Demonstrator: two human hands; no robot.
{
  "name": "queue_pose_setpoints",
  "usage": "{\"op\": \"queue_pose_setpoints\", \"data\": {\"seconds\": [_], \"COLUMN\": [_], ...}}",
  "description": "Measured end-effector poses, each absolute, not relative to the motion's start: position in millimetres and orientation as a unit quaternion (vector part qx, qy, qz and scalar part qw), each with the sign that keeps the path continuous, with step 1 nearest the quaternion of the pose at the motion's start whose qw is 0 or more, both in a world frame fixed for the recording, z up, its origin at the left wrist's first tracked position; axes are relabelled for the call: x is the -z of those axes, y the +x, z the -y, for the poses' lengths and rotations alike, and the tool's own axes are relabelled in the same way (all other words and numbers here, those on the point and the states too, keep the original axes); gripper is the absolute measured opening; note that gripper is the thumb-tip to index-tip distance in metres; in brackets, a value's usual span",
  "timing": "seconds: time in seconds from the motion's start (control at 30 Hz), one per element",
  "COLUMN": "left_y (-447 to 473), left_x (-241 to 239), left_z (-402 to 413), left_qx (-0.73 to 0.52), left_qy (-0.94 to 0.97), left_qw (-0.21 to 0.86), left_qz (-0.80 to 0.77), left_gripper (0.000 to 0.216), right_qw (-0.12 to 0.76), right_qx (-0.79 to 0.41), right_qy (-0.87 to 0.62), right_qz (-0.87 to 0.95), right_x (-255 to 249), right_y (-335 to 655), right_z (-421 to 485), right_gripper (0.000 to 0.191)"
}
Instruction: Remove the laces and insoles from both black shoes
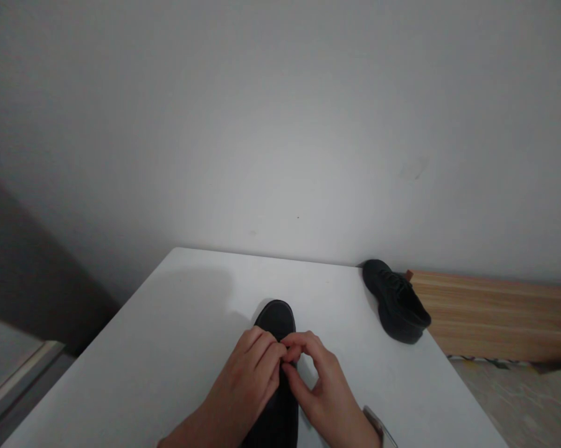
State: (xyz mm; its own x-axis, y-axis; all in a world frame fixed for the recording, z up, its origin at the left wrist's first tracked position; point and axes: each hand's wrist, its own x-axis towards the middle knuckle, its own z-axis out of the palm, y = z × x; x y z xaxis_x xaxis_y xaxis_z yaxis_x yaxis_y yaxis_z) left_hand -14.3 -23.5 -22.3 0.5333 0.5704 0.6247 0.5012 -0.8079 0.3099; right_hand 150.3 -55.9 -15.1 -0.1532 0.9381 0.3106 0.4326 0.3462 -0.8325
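A black shoe (275, 318) lies on the white table (178, 323) right in front of me, toe pointing away. My left hand (250, 379) and my right hand (320, 386) meet over its upper. Both have their fingers curled and pinched together at the lacing area; what they pinch is too small and dark to make out. The hands hide most of the shoe's middle. A second black shoe (397, 302) with laces sits at the table's far right corner, well apart from both hands.
A plain white wall (280, 124) rises behind the table. A wooden board (495, 311) runs along the wall to the right, lower than the tabletop. A dark area and a pale ledge (14, 373) lie to the left.
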Motion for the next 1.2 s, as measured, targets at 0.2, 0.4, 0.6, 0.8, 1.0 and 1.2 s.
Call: {"op": "queue_pose_setpoints", "data": {"seconds": [0.2, 0.4, 0.6, 0.8, 1.0, 1.2], "left_y": [-20, -24, -27, -27, -24, -27], "left_x": [23, 29, 36, 36, 36, 40], "left_z": [22, 20, 21, 24, 22, 22], "left_qx": [-0.39, -0.429, -0.446, -0.467, -0.483, -0.479], "left_qy": [0.887, 0.877, 0.864, 0.855, 0.838, 0.835], "left_qw": [0.025, -0.008, 0.01, 0.018, 0.038, 0.08], "left_qz": [-0.246, -0.216, -0.233, -0.225, -0.253, -0.26], "left_gripper": [0.027, 0.024, 0.016, 0.014, 0.015, 0.017], "right_qw": [0.438, 0.392, 0.369, 0.356, 0.368, 0.391], "right_qx": [-0.348, -0.402, -0.43, -0.411, -0.388, -0.329], "right_qy": [-0.517, -0.489, -0.476, -0.466, -0.444, -0.46], "right_qz": [0.647, 0.668, 0.672, 0.698, 0.719, 0.726], "right_x": [14, 6, 3, 1, 2, 9], "right_y": [152, 158, 163, 164, 164, 157], "right_z": [49, 34, 30, 29, 28, 31], "right_gripper": [0.017, 0.016, 0.014, 0.014, 0.016, 0.021]}}
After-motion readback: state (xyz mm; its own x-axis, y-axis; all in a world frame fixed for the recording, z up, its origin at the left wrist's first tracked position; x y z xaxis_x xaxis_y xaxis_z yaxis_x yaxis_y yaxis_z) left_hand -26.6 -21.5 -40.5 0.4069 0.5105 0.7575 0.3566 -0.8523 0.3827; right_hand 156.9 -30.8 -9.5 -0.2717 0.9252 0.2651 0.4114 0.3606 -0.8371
